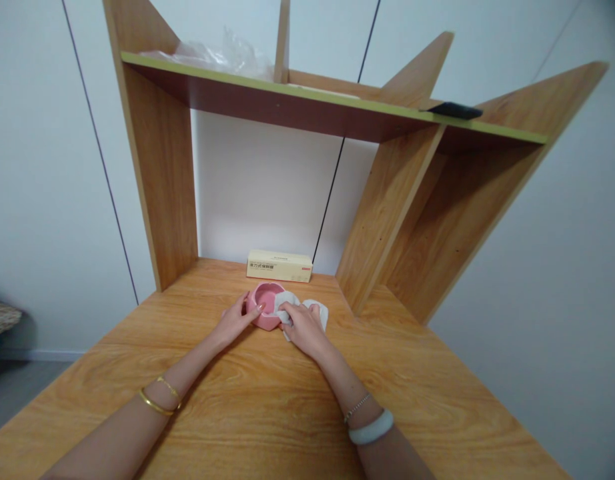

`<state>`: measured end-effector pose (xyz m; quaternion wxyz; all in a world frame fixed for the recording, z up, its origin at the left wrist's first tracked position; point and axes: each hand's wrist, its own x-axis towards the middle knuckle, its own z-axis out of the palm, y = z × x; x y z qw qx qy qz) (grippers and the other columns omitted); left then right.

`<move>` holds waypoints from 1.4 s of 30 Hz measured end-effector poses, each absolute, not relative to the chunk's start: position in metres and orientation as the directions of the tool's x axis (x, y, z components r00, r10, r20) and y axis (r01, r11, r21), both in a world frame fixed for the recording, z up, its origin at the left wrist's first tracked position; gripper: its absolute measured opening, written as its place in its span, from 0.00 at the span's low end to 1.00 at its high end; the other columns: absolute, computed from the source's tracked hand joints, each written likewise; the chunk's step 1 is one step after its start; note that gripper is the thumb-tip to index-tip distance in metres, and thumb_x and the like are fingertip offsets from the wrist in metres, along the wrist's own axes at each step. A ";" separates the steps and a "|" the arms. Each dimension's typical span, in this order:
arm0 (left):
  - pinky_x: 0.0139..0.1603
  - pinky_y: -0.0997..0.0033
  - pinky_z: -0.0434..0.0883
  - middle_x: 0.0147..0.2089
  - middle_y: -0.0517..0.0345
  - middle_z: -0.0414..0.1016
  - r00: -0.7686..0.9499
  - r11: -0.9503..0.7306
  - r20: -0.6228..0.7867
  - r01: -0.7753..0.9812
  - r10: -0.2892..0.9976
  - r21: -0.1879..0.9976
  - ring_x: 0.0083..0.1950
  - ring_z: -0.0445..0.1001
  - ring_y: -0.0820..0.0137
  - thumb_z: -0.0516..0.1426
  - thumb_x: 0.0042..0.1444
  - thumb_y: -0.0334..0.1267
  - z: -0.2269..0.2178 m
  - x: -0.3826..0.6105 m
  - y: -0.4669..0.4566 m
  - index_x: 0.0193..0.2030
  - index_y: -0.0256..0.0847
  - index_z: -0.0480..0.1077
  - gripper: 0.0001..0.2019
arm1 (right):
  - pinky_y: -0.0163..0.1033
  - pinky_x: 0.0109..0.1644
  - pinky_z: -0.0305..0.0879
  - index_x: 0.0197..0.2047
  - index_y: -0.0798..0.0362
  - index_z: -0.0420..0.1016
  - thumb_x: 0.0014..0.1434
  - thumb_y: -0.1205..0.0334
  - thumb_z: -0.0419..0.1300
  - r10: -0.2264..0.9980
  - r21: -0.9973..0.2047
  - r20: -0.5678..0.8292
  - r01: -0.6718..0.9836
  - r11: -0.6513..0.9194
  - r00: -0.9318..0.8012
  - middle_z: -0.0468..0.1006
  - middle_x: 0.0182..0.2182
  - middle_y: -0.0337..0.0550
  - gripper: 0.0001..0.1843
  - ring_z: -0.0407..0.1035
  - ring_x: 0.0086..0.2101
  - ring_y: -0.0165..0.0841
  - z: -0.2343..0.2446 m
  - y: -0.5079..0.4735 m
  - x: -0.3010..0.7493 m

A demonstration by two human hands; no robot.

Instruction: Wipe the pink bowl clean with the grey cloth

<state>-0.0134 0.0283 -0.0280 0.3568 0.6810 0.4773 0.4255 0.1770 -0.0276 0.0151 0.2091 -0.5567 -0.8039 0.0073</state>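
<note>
A pink faceted bowl, perhaps an ashtray, stands upright on the wooden desk. My left hand grips its left side, with the thumb over the rim and the fingers around the outside. In my right hand is a white tissue, bunched in the closed fingers and pressed against the bowl's right rim. Part of the tissue spreads out beyond the right side of the hand. The bowl's right side is hidden by the tissue and fingers.
Behind the bowl lies a long cream box with printed characters. Wooden shelving rises from the desk at the back and right. On the upper shelf are a clear plastic bag and a dark flat object.
</note>
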 end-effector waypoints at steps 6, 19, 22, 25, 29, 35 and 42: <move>0.56 0.60 0.63 0.58 0.41 0.62 0.144 -0.311 0.286 0.208 0.948 0.927 0.56 0.65 0.59 0.58 0.47 0.50 -0.025 -0.008 0.024 0.61 0.34 0.50 0.38 | 0.41 0.43 0.43 0.42 0.48 0.69 0.51 0.67 0.51 0.913 -0.217 0.360 0.935 0.281 -0.191 0.75 0.39 0.40 0.15 0.63 0.41 0.37 0.015 -0.033 0.167; 0.61 0.58 0.55 0.60 0.47 0.57 0.352 -0.657 0.556 0.349 0.753 0.668 0.61 0.57 0.59 0.58 0.48 0.45 -0.010 -0.008 0.013 0.65 0.43 0.45 0.39 | 0.43 0.43 0.44 0.42 0.56 0.71 0.53 0.68 0.50 0.927 -0.088 0.242 0.945 0.316 -0.288 0.74 0.41 0.50 0.14 0.64 0.41 0.37 0.015 -0.044 0.141; 0.60 0.59 0.57 0.61 0.47 0.56 0.327 -0.639 0.552 0.325 0.767 0.697 0.60 0.57 0.59 0.59 0.48 0.45 -0.010 -0.010 0.014 0.65 0.44 0.43 0.41 | 0.42 0.43 0.44 0.46 0.52 0.69 0.53 0.69 0.49 0.920 -0.092 0.231 0.934 0.344 -0.316 0.74 0.41 0.46 0.17 0.64 0.42 0.36 0.015 -0.045 0.140; 0.59 0.60 0.58 0.60 0.47 0.57 0.345 -0.635 0.536 0.344 0.771 0.692 0.59 0.60 0.59 0.59 0.47 0.46 -0.009 -0.010 0.014 0.65 0.44 0.42 0.42 | 0.44 0.44 0.43 0.44 0.52 0.70 0.53 0.68 0.51 0.940 -0.030 0.200 0.958 0.287 -0.275 0.74 0.40 0.47 0.15 0.64 0.42 0.37 0.016 -0.043 0.141; 0.58 0.59 0.59 0.57 0.47 0.60 0.367 -0.649 0.536 0.378 0.760 0.661 0.57 0.61 0.60 0.59 0.47 0.46 -0.006 -0.008 0.010 0.66 0.45 0.41 0.43 | 0.46 0.44 0.43 0.43 0.54 0.71 0.56 0.68 0.49 0.960 0.024 0.232 0.988 0.153 -0.155 0.73 0.40 0.50 0.14 0.65 0.41 0.39 0.017 -0.039 0.141; 0.57 0.59 0.60 0.57 0.48 0.60 0.349 -0.637 0.534 0.378 0.770 0.672 0.57 0.62 0.59 0.59 0.47 0.46 -0.007 -0.005 0.009 0.65 0.45 0.42 0.42 | 0.45 0.43 0.45 0.44 0.55 0.70 0.59 0.71 0.44 0.966 0.044 0.236 0.994 0.097 -0.104 0.73 0.41 0.54 0.16 0.66 0.41 0.38 0.016 -0.036 0.140; 0.57 0.59 0.61 0.58 0.48 0.61 0.329 -0.614 0.526 0.290 0.784 0.734 0.57 0.62 0.59 0.60 0.46 0.45 -0.012 -0.004 0.011 0.65 0.45 0.44 0.42 | 0.43 0.42 0.45 0.44 0.52 0.71 0.58 0.70 0.45 0.956 -0.037 0.188 0.971 0.235 -0.224 0.73 0.40 0.48 0.16 0.66 0.40 0.35 0.012 -0.038 0.145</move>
